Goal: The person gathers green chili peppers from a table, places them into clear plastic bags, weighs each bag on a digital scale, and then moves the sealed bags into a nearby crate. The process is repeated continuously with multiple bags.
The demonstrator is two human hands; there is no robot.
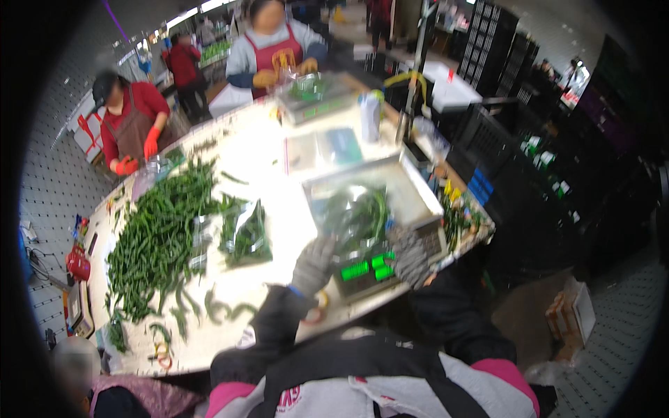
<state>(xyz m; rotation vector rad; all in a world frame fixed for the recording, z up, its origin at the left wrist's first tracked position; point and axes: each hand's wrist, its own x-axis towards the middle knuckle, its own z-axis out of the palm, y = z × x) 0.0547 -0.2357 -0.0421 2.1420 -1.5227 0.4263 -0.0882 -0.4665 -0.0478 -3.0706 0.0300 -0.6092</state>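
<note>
A clear plastic bag of long green peppers (358, 211) is over the metal pan of a digital scale (418, 183). My left hand (313, 264), in a grey knit glove, holds the bag by its lower left side. At its lower right side, my right hand (410, 256) grips it in a matching glove. Both hands are blurred, and the fingertips are hard to make out. Between them glows the scale's green display (368, 267). Left of the scale lies another filled pepper bag (244, 232), beside a large heap of loose green peppers (157, 240).
Flat plastic bags (321, 149) lie beyond the scale, near a pale cylindrical container (370, 117) and a metal post (413, 78). Two co-workers (277, 52) (133, 112) handle bags across the table. Another person (78, 360) is at the lower left. Dark crates (486, 125) stand right.
</note>
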